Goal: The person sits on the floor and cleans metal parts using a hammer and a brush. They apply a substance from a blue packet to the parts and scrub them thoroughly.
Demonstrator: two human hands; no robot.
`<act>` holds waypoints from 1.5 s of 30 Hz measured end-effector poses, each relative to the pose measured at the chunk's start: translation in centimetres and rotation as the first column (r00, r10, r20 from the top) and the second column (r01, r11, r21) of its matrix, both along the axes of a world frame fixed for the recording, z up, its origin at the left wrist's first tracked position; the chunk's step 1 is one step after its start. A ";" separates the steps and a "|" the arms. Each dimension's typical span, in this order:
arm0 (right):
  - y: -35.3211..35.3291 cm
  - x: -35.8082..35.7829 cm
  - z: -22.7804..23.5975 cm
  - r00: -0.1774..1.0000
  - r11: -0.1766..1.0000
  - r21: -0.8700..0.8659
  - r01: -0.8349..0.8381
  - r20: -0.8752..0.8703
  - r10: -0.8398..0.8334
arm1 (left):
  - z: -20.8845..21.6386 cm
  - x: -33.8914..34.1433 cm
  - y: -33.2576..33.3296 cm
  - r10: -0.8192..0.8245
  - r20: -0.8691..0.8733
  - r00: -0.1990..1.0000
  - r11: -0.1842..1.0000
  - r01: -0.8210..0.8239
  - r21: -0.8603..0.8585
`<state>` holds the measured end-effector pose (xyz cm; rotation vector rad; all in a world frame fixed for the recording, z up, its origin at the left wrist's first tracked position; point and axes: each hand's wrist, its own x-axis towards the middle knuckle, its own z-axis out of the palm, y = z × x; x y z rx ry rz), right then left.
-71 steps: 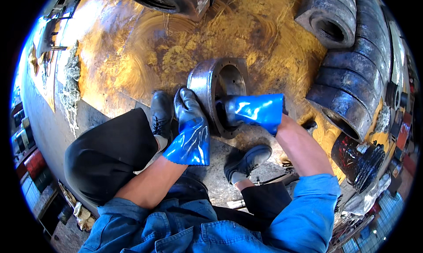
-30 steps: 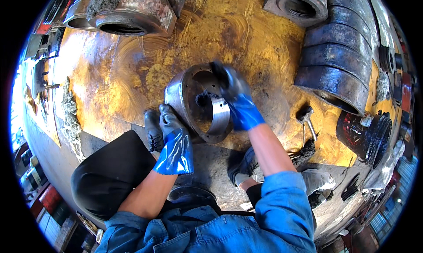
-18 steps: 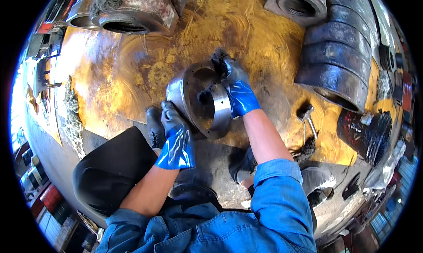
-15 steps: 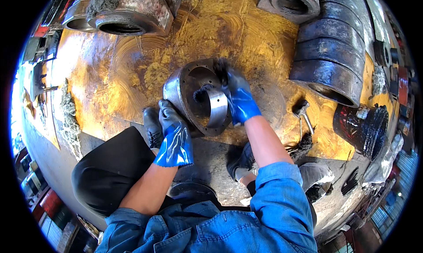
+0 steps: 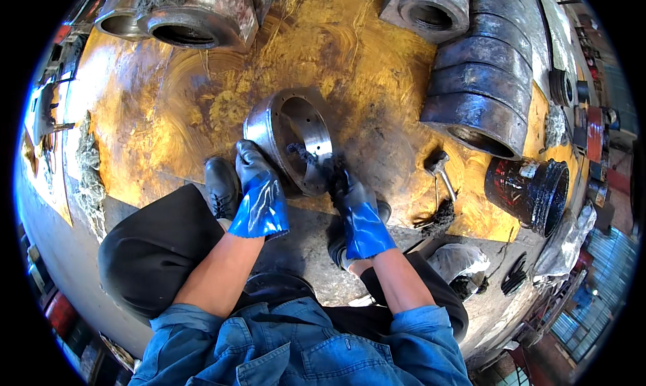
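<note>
A thick metal ring [image 5: 258, 126] with small holes round its flange stands tilted on the stained yellow floor sheet before me. My left hand [image 5: 254, 165], in a blue and dark rubber glove, grips the ring's near left edge, thumb over the rim. In a matching glove, my right hand [image 5: 354, 201] is closed round a black fibrous wad [image 5: 332, 169] at the ring's near right rim. Dark strands reach into the opening, against the bright inner wall. The right fingertips are partly hidden by the wad.
A row of large metal cylinders [image 5: 474, 110] lies at the right, beside a thick-walled one [image 5: 414, 6]. More hollow castings [image 5: 202, 16] sit far left. A hammer [image 5: 439, 165], a dark bristly tuft [image 5: 443, 214], a black bucket [image 5: 515, 184] and a plastic bag [image 5: 461, 259] lie right.
My right hand has swept the wad from the ring's far right rim down to its near right rim. My left hand keeps its hold on the edge. The view has shifted slightly.
</note>
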<state>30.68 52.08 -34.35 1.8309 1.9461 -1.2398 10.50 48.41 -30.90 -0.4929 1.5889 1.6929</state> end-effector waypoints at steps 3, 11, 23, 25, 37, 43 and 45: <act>1.5 -1.9 -1.2 0.985 0.942 0.313 -0.119 -0.080 0.151 | 0.0 -0.1 -0.3 0.011 -0.015 1.000 1.000 -0.011 -0.013; 2.3 -0.4 -7.7 0.972 0.945 0.286 0.160 -0.215 -0.100 | -0.4 0.2 0.6 0.014 -0.024 1.000 0.999 -0.015 -0.045; -5.5 -4.3 5.0 0.978 0.974 0.153 0.169 -0.147 -0.146 | 1.5 -0.2 1.3 0.117 0.020 0.993 0.985 -0.114 -0.130; -5.5 -4.5 4.5 0.987 0.947 0.301 0.111 -0.143 -0.070 | 0.1 0.2 1.2 0.019 -0.164 0.986 0.970 -0.058 -0.236; 2.2 -11.7 6.4 0.867 0.866 0.454 0.210 -0.496 0.050 | -3.3 1.4 1.2 -0.132 -0.147 0.980 0.983 0.110 -0.150; 12.7 -12.0 12.2 0.536 0.830 0.342 0.440 -0.842 0.062 | -5.3 3.9 3.7 0.098 -0.138 0.986 0.954 -0.054 0.296; 15.9 -9.5 15.7 0.392 0.811 0.295 0.506 -0.916 0.088 | -5.8 4.8 4.9 0.199 0.125 0.972 0.838 -0.235 0.492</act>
